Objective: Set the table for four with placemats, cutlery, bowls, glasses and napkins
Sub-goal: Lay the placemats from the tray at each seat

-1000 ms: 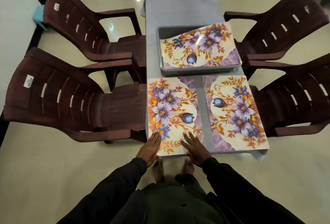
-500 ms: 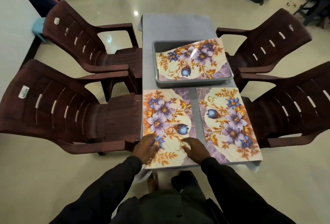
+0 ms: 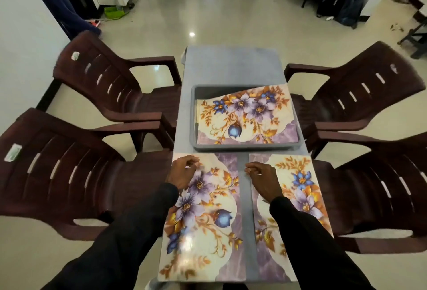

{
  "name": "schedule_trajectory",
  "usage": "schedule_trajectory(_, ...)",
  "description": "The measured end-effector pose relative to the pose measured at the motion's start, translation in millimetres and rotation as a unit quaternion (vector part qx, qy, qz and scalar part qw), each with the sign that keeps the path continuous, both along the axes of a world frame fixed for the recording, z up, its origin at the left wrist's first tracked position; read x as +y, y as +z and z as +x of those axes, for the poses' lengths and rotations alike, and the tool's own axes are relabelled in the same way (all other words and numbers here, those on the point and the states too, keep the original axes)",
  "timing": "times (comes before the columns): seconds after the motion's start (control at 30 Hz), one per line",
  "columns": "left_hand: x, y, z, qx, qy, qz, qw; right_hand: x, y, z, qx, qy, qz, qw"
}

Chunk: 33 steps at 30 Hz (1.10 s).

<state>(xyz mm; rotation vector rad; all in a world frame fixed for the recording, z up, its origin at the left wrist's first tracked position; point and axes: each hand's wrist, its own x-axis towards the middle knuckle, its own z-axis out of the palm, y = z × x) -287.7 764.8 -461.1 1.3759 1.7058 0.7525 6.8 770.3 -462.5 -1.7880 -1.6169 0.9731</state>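
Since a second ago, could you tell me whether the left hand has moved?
Yes: the left hand went from the near edge of the left placemat to its far corner, towards the grey tray.

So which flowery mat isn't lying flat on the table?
The far mat, in the grey tub: it sits tilted, one side propped over the rim. The near left mat and near right mat lie flat on the table, side by side.
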Motion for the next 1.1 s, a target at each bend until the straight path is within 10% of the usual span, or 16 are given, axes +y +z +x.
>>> schedule_trajectory(0.37, 160, -33, 25, -0.039, 0.101, -0.086, 0.990, 161, 5, 86, -0.084, -0.124, 0.107, 0.983)
schedule_trajectory(1.1, 212, -87, 67, 0.000, 0.119, -0.196, 0.973, 243, -5, 163, -0.051, -0.234, -0.020, 0.971)
